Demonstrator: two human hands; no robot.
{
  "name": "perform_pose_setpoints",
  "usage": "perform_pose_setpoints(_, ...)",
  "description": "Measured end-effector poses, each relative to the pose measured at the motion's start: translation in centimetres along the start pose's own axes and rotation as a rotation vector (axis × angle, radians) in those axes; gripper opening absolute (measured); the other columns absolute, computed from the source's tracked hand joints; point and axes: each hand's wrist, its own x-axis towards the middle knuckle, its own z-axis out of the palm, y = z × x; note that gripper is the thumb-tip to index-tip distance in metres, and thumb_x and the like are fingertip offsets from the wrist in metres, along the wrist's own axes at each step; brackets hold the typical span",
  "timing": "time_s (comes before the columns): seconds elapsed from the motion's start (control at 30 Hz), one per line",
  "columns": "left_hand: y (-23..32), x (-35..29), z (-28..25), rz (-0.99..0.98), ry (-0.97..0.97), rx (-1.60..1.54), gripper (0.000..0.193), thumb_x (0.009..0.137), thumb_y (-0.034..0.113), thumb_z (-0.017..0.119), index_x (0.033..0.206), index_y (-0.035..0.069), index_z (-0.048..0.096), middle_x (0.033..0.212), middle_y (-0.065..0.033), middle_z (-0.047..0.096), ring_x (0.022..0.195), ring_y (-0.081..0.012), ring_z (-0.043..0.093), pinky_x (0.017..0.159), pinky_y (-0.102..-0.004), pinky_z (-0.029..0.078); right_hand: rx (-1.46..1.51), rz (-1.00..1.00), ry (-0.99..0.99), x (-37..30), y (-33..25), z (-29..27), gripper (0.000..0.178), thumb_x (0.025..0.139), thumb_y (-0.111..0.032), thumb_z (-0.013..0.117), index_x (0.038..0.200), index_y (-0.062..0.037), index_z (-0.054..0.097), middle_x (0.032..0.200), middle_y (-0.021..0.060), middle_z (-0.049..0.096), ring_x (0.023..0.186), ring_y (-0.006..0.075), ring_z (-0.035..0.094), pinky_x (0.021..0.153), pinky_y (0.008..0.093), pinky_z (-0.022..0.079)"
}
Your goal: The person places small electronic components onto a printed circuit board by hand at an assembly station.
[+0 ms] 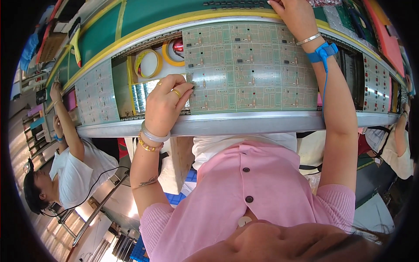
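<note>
My left hand (168,102), with two gold-coloured rings, is closed in a pinch at the left edge of a wide panel of circuit boards (218,102). Whatever sits between its fingertips is too small to make out. The panel carries small black chips and upright resistors in repeating groups. My right hand (294,15) reaches past the panel's far edge, a fingertip at the right end of a double row of black chips (235,6). The top of the picture cuts off its other fingers, so their grip is hidden. A blue wrist strap (322,53) with a cord circles my right wrist.
The panel lies on a conveyor with a metal front rail (244,124). Left of it, tape rolls (148,64) lie in the gap between rails. Another panel (96,96) is further left, one more (376,87) at right. A co-worker (83,174) sits at left; another person's arm (400,131) shows at right.
</note>
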Motion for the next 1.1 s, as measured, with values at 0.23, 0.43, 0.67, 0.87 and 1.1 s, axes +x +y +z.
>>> perform_pose_setpoints(0.23,-0.1,0.0,0.1,0.012,0.011,0.005,0.014,0.073,0.007,0.072,0.085,0.004,0.067,0.086,-0.0045,0.059,0.074,-0.0212,0.060,0.063,-0.0313,0.049,-0.001,-0.018,0.002,0.0,0.2,0.1,0.012,0.077,-0.011,0.066,0.082,-0.0008,0.068,0.080,0.0128,0.061,0.080,0.0298,0.060,0.074,0.0375,0.048)
perform_pose_setpoints(0.43,-0.3,-0.1,0.0,0.012,-0.023,0.014,0.014,0.073,0.006,0.072,0.086,0.004,0.067,0.086,-0.0046,0.059,0.074,-0.0215,0.059,0.063,-0.0315,0.049,-0.002,0.006,-0.019,0.1,-0.2,0.0,0.012,0.077,-0.011,0.066,0.082,-0.0008,0.068,0.080,0.0128,0.061,0.080,0.0296,0.060,0.074,0.0373,0.048)
perform_pose_setpoints(0.67,0.6,-0.4,-0.5,0.073,-0.064,0.151,0.017,0.074,0.006,0.070,0.091,0.005,0.067,0.087,-0.0050,0.059,0.076,-0.0225,0.060,0.064,-0.0321,0.049,0.035,0.001,-0.009,0.1,0.1,-0.3,0.011,0.078,-0.011,0.065,0.082,-0.0002,0.067,0.080,0.0129,0.061,0.080,0.0295,0.060,0.073,0.0372,0.048)
perform_pose_setpoints(0.87,-0.5,4.4,-0.3,0.032,0.124,-0.071,0.012,0.079,0.011,0.069,0.090,0.007,0.068,0.090,-0.0076,0.062,0.076,-0.0267,0.062,0.065,-0.0342,0.050,0.125,-0.130,0.077,-0.7,-0.8,-2.2,0.011,0.079,-0.011,0.064,0.083,-0.0014,0.064,0.081,0.0120,0.059,0.081,0.0301,0.058,0.074,0.0376,0.048)
perform_pose_setpoints(1.1,-5.4,14.7,4.2,0.034,0.348,-0.103,0.011,0.081,0.016,0.066,0.087,0.008,0.069,0.093,-0.0053,0.064,0.080,-0.0281,0.062,0.069,-0.0359,0.050,0.198,-0.291,0.094,-7.5,-3.4,-5.3,0.013,0.074,-0.006,0.070,0.086,-0.0068,0.063,0.084,0.0072,0.059,0.080,0.0267,0.057,0.069,0.0365,0.047)
